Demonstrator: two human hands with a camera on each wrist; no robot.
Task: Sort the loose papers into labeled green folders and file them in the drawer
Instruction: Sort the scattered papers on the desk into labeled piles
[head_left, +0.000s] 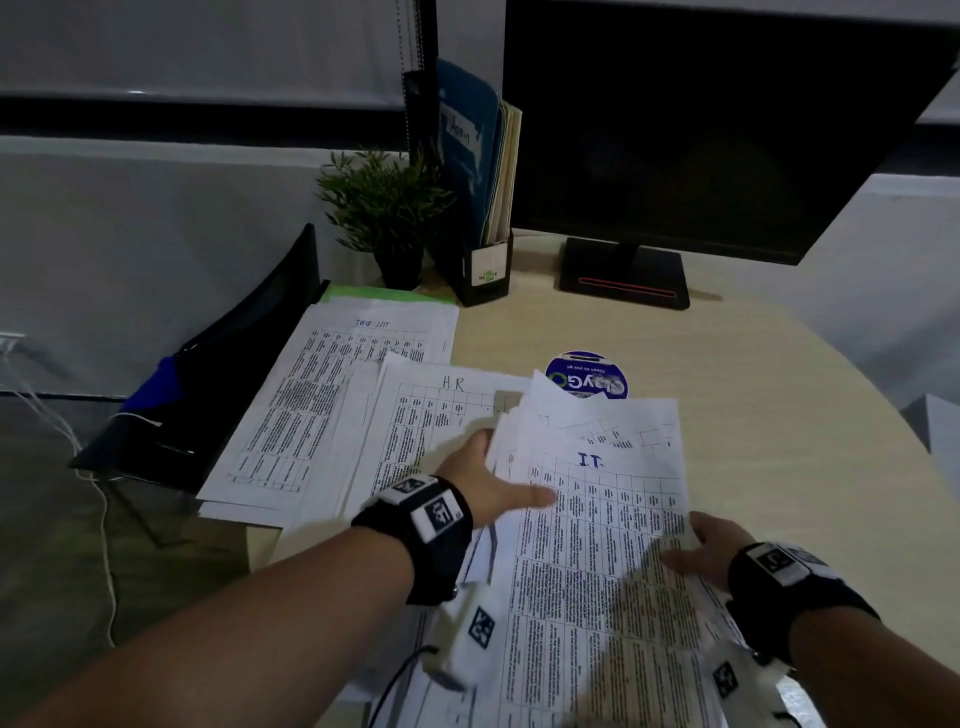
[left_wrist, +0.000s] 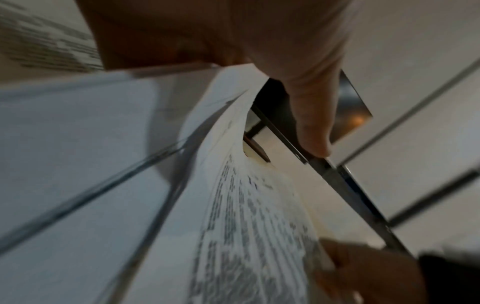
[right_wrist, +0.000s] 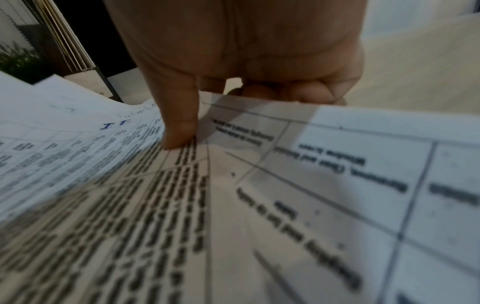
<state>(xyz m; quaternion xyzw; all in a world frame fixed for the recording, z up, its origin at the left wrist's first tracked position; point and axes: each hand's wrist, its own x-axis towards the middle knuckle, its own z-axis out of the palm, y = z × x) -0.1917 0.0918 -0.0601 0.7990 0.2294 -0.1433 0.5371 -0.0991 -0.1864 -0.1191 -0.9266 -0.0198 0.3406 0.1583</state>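
Leftmost, a sheet headed "TAX LIT" — my reading, it is faint — lies on a green folder at the desk edge, beside one marked "HR". Next, the left hand pinches the loose stack's left side, thumb on top; the "IT" sheet leads that stack. At far right, the right hand grips its other edge. Risk: the fanned upper sheets could slide out, since only the edges are pinched — mixing categories. Behind, a blue file reads "Admin".
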